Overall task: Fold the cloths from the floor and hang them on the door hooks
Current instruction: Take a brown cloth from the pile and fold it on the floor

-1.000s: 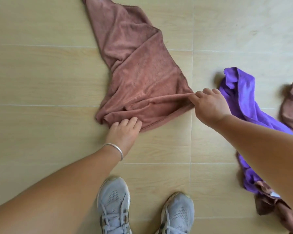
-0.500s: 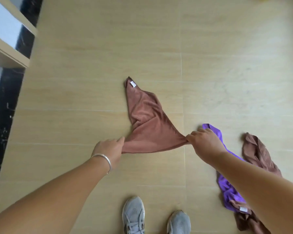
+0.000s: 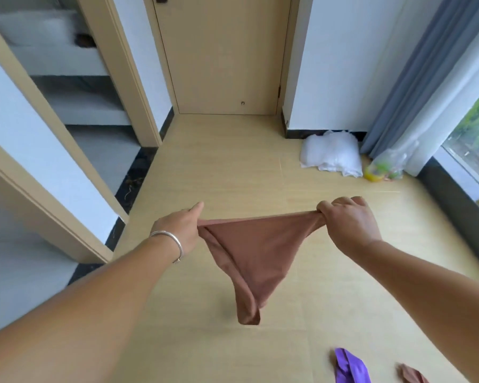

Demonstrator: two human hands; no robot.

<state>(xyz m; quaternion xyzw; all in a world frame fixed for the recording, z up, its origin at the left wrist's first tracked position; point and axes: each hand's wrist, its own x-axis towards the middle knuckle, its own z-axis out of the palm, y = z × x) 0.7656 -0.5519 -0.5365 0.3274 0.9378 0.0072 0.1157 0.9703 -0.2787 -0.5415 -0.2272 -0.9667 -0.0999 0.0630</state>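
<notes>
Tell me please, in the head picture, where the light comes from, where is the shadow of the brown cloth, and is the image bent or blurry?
Head view: daylight enters from the window at right; the brown cloth, held up by the left hand and right hand, casts a faint shadow on the floor near its lower tip; wide-angle lens bends the frames at left; the shelves at upper left look slightly blurred.

Left arm: reaches forward, bare, a silver bangle (image 3: 169,242) at the wrist.
Left hand (image 3: 179,226): fingers curled, grip pinching a corner of the brown cloth (image 3: 253,252).
Right arm: reaches forward, bare.
Right hand (image 3: 349,223): knuckles up, grip pinching the other corner.
</notes>
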